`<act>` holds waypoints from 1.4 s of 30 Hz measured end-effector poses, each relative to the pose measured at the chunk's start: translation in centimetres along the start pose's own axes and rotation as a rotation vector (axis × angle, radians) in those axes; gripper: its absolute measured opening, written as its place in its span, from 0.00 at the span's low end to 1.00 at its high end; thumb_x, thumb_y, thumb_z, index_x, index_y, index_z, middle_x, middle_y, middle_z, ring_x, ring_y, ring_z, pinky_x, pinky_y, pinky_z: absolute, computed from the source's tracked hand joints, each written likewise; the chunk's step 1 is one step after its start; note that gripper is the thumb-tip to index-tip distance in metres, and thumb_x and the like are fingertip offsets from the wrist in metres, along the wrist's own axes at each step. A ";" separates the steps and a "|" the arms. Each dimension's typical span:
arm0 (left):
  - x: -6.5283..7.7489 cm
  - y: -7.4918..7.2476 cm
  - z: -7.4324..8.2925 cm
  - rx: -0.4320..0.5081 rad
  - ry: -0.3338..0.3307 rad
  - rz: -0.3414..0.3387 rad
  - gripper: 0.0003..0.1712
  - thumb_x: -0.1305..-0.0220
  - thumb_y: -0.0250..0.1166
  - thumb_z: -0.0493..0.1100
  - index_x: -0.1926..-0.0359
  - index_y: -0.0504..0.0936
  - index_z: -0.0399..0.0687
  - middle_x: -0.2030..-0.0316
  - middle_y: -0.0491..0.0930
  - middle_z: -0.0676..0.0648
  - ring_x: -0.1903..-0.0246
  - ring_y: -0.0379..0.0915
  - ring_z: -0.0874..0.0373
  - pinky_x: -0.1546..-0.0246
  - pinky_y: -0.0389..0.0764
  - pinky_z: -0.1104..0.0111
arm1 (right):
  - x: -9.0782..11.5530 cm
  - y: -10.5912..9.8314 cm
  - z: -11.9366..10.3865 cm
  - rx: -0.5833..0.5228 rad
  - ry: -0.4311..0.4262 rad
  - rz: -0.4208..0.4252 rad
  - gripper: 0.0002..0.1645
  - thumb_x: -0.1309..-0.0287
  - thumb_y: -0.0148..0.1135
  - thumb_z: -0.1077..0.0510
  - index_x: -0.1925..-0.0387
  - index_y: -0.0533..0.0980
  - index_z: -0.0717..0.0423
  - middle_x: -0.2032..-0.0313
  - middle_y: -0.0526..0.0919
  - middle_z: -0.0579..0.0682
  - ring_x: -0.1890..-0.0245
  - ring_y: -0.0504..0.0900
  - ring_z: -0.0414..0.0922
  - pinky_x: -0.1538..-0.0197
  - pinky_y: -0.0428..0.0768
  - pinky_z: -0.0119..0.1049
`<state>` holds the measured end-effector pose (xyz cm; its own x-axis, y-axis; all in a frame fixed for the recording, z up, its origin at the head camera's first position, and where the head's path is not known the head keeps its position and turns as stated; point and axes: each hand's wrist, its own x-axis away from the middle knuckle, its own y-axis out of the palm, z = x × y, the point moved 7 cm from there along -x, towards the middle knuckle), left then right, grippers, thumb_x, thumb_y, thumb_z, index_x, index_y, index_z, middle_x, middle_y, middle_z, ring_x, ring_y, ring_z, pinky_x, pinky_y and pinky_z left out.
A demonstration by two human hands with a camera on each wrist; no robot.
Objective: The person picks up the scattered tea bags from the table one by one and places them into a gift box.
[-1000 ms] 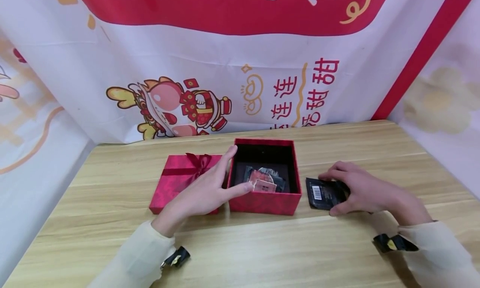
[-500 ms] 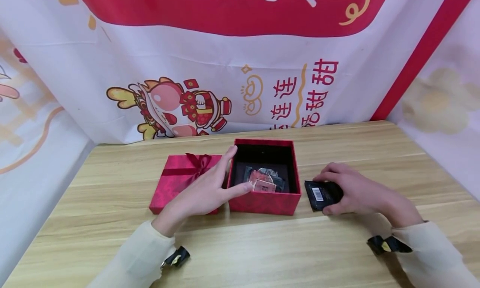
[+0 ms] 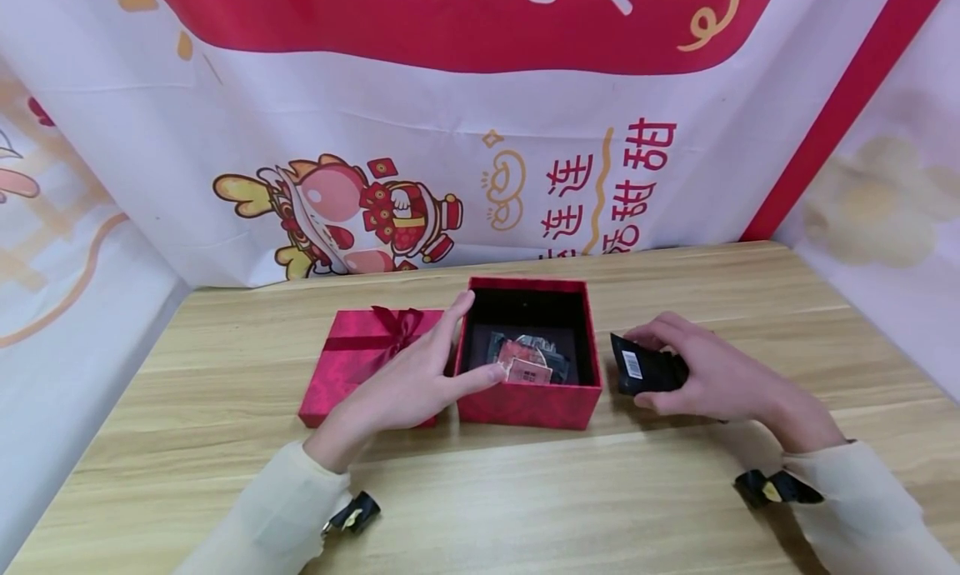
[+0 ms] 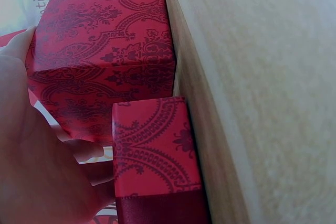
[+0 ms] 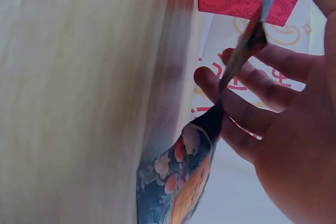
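A deep red patterned gift box [image 3: 528,407] stands uncovered in the middle of the table. Several small packets [image 3: 531,360] lie in its black interior. My left hand [image 3: 416,377] spans the box's left side, fingers straight, its thumb reaching across the near rim. My right hand [image 3: 716,373], to the right of the box, pinches a black sachet [image 3: 647,370] between thumb and fingertips. The sachet's left edge is tilted up, its barcode side towards me. Its colourfully printed other side [image 5: 176,182] shows in the right wrist view; part of it lies hidden behind the hand.
The red box lid [image 3: 347,354] with a dark ribbon bow rests on the wooden table [image 3: 525,492], close to the box's left side. A white and red printed cloth [image 3: 465,108] hangs behind the table.
The right hand has moved slightly left and taken hold of the black sachet, whose left edge has come up from the table. The left hand, box and lid have stayed put.
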<state>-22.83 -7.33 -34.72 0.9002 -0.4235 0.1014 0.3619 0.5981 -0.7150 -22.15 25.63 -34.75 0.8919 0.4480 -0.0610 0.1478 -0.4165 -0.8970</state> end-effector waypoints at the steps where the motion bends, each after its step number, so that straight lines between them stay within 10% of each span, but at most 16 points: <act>1: 0.0 0.0 0.0 0.000 0.001 0.000 0.61 0.37 0.62 0.81 0.17 0.32 0.84 0.15 0.46 0.62 0.18 0.57 0.52 0.24 0.67 0.39 | 0.0 -0.1 -0.1 -0.007 -0.005 0.013 0.42 0.48 0.81 0.36 0.34 0.76 0.43 0.45 0.79 0.46 0.48 0.79 0.44 0.47 0.84 0.47; 18: -0.1 0.1 0.0 0.004 -0.002 -0.005 0.62 0.37 0.62 0.81 0.16 0.32 0.83 0.15 0.46 0.62 0.18 0.57 0.52 0.25 0.69 0.39 | 0.3 -3.3 -2.7 -0.059 -0.107 0.264 0.44 0.51 0.84 0.51 0.31 0.77 0.34 0.41 0.77 0.40 0.47 0.72 0.37 0.54 0.79 0.37; 42: -0.1 0.0 -0.1 0.015 -0.012 -0.002 0.62 0.39 0.62 0.82 0.17 0.33 0.84 0.15 0.48 0.58 0.18 0.56 0.51 0.24 0.65 0.38 | -5.3 -2.7 -8.8 -0.140 -0.188 0.259 0.39 0.48 0.82 0.46 0.33 0.80 0.44 0.39 0.75 0.48 0.38 0.71 0.46 0.39 0.78 0.56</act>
<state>-22.91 -7.37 -34.76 0.9022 -0.4167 0.1112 0.3673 0.6071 -0.7047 -23.50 17.47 -28.17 0.8149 0.4457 -0.3705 -0.0044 -0.6346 -0.7729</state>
